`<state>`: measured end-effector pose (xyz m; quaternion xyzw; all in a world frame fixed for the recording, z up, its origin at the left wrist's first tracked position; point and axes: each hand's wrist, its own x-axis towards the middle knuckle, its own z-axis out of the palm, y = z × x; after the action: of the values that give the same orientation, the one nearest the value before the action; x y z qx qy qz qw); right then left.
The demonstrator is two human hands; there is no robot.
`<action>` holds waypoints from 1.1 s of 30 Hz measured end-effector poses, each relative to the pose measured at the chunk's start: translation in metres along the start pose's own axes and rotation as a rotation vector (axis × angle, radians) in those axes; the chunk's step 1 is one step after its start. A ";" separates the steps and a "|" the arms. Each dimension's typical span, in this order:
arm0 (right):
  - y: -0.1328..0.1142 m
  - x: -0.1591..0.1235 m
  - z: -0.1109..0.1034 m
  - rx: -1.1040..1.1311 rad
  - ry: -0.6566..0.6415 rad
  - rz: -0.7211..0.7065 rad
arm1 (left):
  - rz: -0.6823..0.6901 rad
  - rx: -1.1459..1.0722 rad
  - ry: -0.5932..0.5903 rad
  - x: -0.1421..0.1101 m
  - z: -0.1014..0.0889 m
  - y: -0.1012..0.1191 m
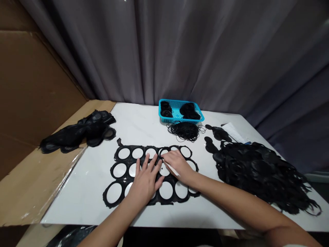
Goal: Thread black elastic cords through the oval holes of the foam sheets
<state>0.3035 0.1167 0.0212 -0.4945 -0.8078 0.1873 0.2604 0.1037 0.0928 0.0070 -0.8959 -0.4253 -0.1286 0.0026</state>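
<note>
A flat black rubber sheet (122, 162) lies on the white marble table (84, 202), punched with rows of round holes. My left hand (145, 180) presses palm-down on the sheet, its fingers spread and holding nothing. My right hand (177, 164) rests on the upper right part of the sheet and grips a thin white stick-like tool (171, 168), whose tip sits near a hole's edge. The hands nearly touch, and together they hide the sheet's middle holes.
Behind the sheet, a blue plastic basket (181, 118) holds black rings, and a tangle of thin black rubber rings (185, 131) lies in front of it. A large heap of black rubber scrap (259, 175) sits right, another (77, 132) left. Cardboard (38, 85) and a grey curtain (164, 44) stand behind.
</note>
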 end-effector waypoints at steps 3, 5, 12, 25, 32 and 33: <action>0.024 0.019 -0.019 -0.069 0.120 0.072 | -0.005 0.004 -0.023 0.001 -0.001 0.001; 0.045 0.036 -0.041 -0.101 0.251 0.151 | -0.008 0.002 -0.039 0.001 -0.002 0.002; 0.050 0.065 -0.055 0.083 0.412 0.334 | 0.009 -0.033 -0.015 -0.004 -0.009 -0.012; -0.027 0.045 0.015 0.483 -0.067 0.232 | -0.034 0.002 0.103 -0.028 -0.001 -0.034; -0.025 0.046 0.015 0.472 -0.068 0.216 | -0.041 -0.012 0.120 -0.028 0.000 -0.034; -0.024 0.046 0.015 0.463 -0.071 0.207 | -0.042 -0.017 0.122 -0.029 0.000 -0.034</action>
<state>0.2600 0.1469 0.0333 -0.4950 -0.6971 0.4101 0.3175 0.0607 0.0928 -0.0037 -0.8772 -0.4421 -0.1866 0.0183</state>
